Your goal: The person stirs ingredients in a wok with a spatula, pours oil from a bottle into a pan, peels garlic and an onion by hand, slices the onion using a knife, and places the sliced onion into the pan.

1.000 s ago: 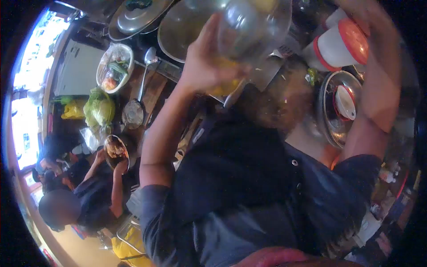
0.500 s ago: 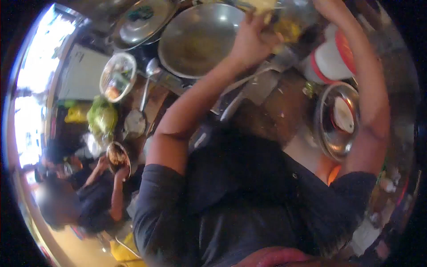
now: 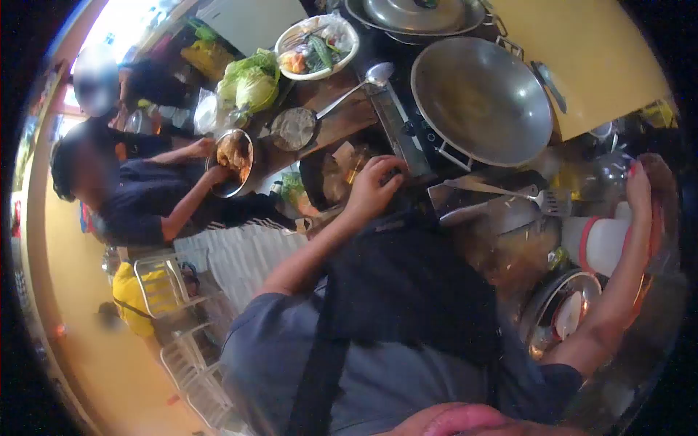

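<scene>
My left hand [image 3: 376, 187] is near the front edge of the stove, its fingers loosely bent and the thumb apart, with nothing visible between them. At the right, my right hand [image 3: 639, 190] has its fingers closed at the end of a clear container [image 3: 607, 174] with yellowish liquid in it; blur hides the exact grip. A wide metal wok [image 3: 483, 102] sits on the stove, with a thin brownish film at its bottom. Below the clear container lie a slotted turner [image 3: 550, 203] and a broad metal blade [image 3: 472, 212].
A co-worker [image 3: 156, 185] at the left holds a metal bowl [image 3: 234, 163] of brownish food. Nearby are lettuce [image 3: 251, 83], a white vegetable basket [image 3: 318, 47] and a ladle [image 3: 378, 73]. A lidded pan [image 3: 418, 14] stands behind. A red-and-white container [image 3: 603, 243] and metal basin [image 3: 542, 305] are at the right.
My view has turned left. My left hand has come back from the yellow items beyond the wok to the stove's front edge. My right hand is now lower, by the clear container.
</scene>
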`<act>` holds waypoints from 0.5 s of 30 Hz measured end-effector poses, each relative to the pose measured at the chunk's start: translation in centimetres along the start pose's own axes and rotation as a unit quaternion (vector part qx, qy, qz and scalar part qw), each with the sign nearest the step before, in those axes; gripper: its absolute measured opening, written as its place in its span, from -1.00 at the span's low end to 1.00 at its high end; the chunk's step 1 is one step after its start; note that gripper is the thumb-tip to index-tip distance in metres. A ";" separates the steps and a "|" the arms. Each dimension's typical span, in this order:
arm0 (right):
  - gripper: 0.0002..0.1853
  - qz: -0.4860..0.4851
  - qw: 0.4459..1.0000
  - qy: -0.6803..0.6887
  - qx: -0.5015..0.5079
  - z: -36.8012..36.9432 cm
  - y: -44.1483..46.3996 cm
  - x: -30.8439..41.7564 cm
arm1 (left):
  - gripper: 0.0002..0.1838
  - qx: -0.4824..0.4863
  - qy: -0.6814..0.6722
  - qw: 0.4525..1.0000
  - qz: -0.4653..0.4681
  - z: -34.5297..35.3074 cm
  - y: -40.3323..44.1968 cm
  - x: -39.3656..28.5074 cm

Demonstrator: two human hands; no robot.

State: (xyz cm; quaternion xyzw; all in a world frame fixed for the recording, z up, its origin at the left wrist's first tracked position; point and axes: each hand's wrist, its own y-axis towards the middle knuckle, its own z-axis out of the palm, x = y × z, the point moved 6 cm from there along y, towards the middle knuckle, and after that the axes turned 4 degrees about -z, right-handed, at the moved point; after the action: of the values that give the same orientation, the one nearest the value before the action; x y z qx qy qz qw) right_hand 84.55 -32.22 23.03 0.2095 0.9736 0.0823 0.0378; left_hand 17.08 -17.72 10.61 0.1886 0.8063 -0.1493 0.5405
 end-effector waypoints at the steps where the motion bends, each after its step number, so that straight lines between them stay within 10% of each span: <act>1: -0.72 0.003 1.000 -0.013 0.000 -0.3 0.1 0.2 | -0.69 -0.009 -0.005 1.000 -0.003 -0.2 -0.5 0.6; 11: -0.33 0.156 0.976 -0.004 0.153 -1.9 0.8 -0.2 | -0.75 -0.061 -0.016 0.998 0.021 -1.6 -3.3 -0.4; 15: -0.27 0.067 0.994 -0.082 0.005 -2.4 1.5 0.4 | -0.76 -0.068 -0.007 0.998 0.014 -1.7 -3.7 0.2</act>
State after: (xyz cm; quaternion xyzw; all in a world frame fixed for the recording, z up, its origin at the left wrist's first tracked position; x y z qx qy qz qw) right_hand 84.52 -31.03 25.65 0.2804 0.9515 0.0623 0.1106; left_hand 13.93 -20.24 11.18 0.1618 0.8078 -0.0878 0.5599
